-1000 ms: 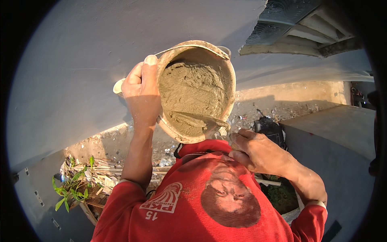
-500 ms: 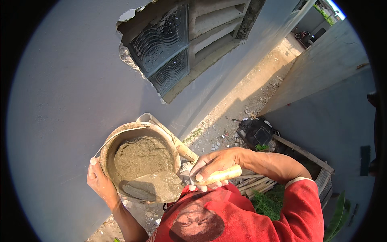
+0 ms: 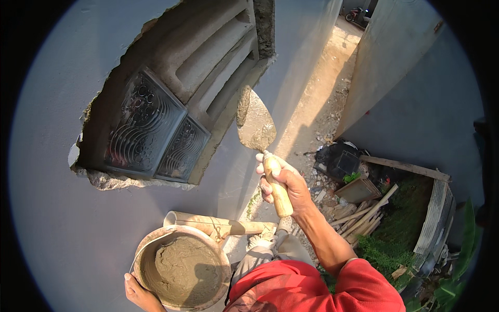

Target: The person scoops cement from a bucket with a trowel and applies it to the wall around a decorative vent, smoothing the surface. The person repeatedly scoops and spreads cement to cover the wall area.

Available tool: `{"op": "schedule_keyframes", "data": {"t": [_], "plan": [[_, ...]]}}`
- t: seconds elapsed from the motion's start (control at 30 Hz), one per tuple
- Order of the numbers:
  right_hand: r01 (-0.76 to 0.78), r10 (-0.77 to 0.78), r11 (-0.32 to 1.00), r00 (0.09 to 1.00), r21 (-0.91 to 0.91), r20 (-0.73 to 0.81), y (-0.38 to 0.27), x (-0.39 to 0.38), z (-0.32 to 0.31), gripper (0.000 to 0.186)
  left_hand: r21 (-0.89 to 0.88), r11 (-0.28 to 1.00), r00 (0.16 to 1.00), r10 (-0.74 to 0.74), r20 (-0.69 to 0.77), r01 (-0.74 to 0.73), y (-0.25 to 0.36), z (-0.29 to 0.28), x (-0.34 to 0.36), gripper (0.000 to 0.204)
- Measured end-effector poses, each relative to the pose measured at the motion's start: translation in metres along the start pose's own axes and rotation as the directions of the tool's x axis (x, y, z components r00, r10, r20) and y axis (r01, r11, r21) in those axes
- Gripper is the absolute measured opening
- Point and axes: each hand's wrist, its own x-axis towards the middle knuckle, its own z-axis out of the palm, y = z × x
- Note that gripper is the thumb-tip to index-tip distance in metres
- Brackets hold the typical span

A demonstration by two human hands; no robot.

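Observation:
My left hand [image 3: 136, 290] grips the side of a round bucket [image 3: 224, 268] at the lower left, with grey mortar [image 3: 186, 265] inside. My right hand [image 3: 283, 184] is closed round the wooden handle of a trowel, whose metal blade [image 3: 255, 120] points up, smeared with wet mortar. The blade is just right of a rough-edged opening in the grey wall [image 3: 52, 171]; whether it touches anything there I cannot tell. In the opening are two patterned glass blocks [image 3: 140, 125] and concrete louvres [image 3: 208, 62]. Bamboo poles [image 3: 205, 223] lie crosswise just behind the bucket.
Below runs a narrow rubble-strewn path [image 3: 325, 78] between walls, with a motorbike [image 3: 356, 15] at its far end. At the lower right are a black object [image 3: 332, 161], loose sticks [image 3: 364, 221], boards [image 3: 405, 166], a plant bed [image 3: 390, 249] and large leaves [image 3: 462, 249].
The trowel has left the bucket and risen, blade up, to beside the wall opening. The bucket and my left hand are lower in view, and the opening now fills much of the upper left.

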Motion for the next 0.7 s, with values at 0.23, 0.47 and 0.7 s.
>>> {"op": "schedule_keyframes", "data": {"t": [0.23,0.47,0.7], "plan": [[0.566,-0.553,0.821,0.820,0.069,-0.148,-0.038,0.084,0.007,0.051,0.647,0.738,0.982,0.133,0.136,-0.190,0.013,0.005,0.009,0.030],[0.738,-0.889,0.440,0.275,-0.512,-0.367,-0.067,0.160,-0.007,0.046,0.640,0.738,0.971,0.233,0.055,-0.213,-0.044,-0.038,0.020,0.026],[0.331,-0.639,0.760,0.536,-0.559,-0.551,-0.047,0.297,-0.055,0.029,0.458,0.889,0.998,0.055,-0.042,-0.030,-0.024,-0.022,0.012,0.028]]}}
